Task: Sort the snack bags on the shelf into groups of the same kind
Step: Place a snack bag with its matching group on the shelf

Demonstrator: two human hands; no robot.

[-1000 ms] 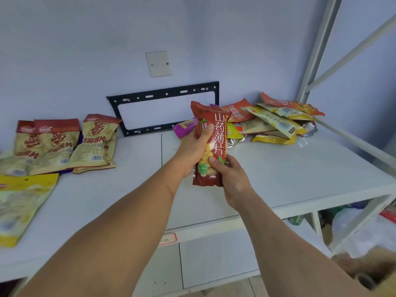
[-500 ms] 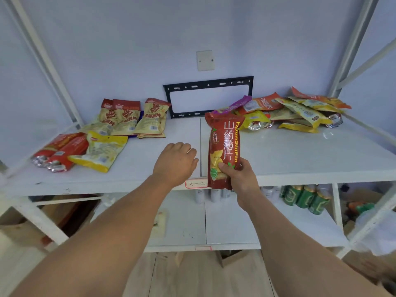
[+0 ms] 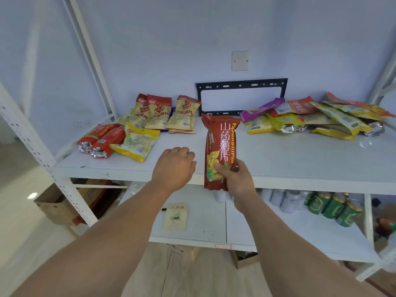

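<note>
The tall red bag (image 3: 220,151) is held upright by the right hand (image 3: 234,179), far right of the red bags (image 3: 100,139), while the nearer left hand (image 3: 173,166) is loose and holds nothing

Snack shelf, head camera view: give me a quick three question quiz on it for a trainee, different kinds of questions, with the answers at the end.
1. True or false: the right hand holds the red bag upright.
2. The left hand is: A) gripping a bag, B) holding nothing, C) out of view.
3. Fill in: the unsorted pile lies on the shelf at the person's ____ side.

Key: 1 true; 2 B; 3 right.
</note>
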